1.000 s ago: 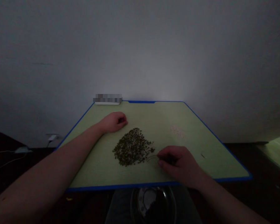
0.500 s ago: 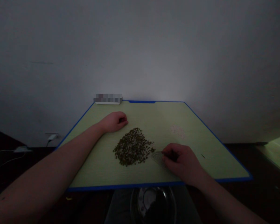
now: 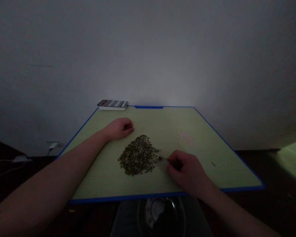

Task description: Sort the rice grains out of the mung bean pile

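A mound of small dark green and brown seed-like bits (image 3: 138, 156) lies spread on the pale table (image 3: 103, 184). Beyond its upper left side, my left hand (image 3: 120, 128) rests with fingers curled inward, and nothing shows in it. To the right of the mound, my right hand (image 3: 186, 169) pinches a thin, see-through, fan-shaped piece (image 3: 162, 162) with faint lines on it. Its far edge meets the loose bits at the mound's right side. My fingers cover the near end, so I cannot tell its exact kind.
A small patch of pale bits (image 3: 186, 137) lies to the right. Nearby is a thin dark sliver (image 3: 213, 164). A phone (image 3: 112, 103) lies on a white box (image 3: 112, 108) at the back left. Below the blue front edge sits a shiny metal bowl (image 3: 150, 214) on my lap.
My right hand has shifted slightly left with the see-through piece, closer to the mound's right edge. My left hand keeps its place. The whole view has moved a little.
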Motion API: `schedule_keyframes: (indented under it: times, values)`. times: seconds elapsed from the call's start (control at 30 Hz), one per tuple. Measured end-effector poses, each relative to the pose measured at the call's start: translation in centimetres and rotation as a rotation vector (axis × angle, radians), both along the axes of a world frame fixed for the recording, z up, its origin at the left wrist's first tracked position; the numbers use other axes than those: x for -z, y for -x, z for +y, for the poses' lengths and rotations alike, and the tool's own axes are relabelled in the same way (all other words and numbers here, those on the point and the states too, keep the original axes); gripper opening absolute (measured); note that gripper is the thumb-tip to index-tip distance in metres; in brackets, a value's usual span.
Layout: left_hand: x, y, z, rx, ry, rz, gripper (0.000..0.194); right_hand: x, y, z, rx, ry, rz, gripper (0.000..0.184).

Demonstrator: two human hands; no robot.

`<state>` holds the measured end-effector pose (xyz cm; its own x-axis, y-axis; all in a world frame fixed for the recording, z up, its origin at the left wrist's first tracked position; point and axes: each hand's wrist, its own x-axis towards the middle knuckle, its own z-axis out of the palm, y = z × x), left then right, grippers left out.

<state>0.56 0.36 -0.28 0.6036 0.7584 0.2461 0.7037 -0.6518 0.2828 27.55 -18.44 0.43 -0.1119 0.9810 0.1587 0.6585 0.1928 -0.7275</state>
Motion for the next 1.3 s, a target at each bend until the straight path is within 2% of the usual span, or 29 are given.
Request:
schedule_keyframes:
  times: [0.23,0.43,0.77,1.07,1.2,1.3]
  values:
    - [-0.2,0.0,-0.1,-0.006,-0.007,0.005,0.026,-0.4,-1.3,-0.6,0.088,0.027,-0.003,0.006]
    - [-0.4,-0.1,-0.3,-0.012,0.007,0.008,0.028,-0.1,-1.6,-0.9,0.052,0.075,0.057,0.005]
    - [-0.2,-0.1,-0.1,-0.001,-0.006,0.016,0.027,-0.1,-1.1,-0.3,0.129,0.028,-0.017,0.006]
    - [-0.3,-0.1,-0.2,-0.007,0.007,0.012,0.026,0.0,-2.5,0.4,0.213,-0.012,-0.059,0.009]
    - [-0.5,-0.2,-0.4,-0.012,0.014,0.016,0.027,0.5,-2.9,-0.1,0.145,0.035,0.091,0.009]
    - [-0.5,-0.2,-0.3,-0.008,0.009,0.016,0.027,0.5,-2.4,-0.5,0.073,0.058,0.093,0.007]
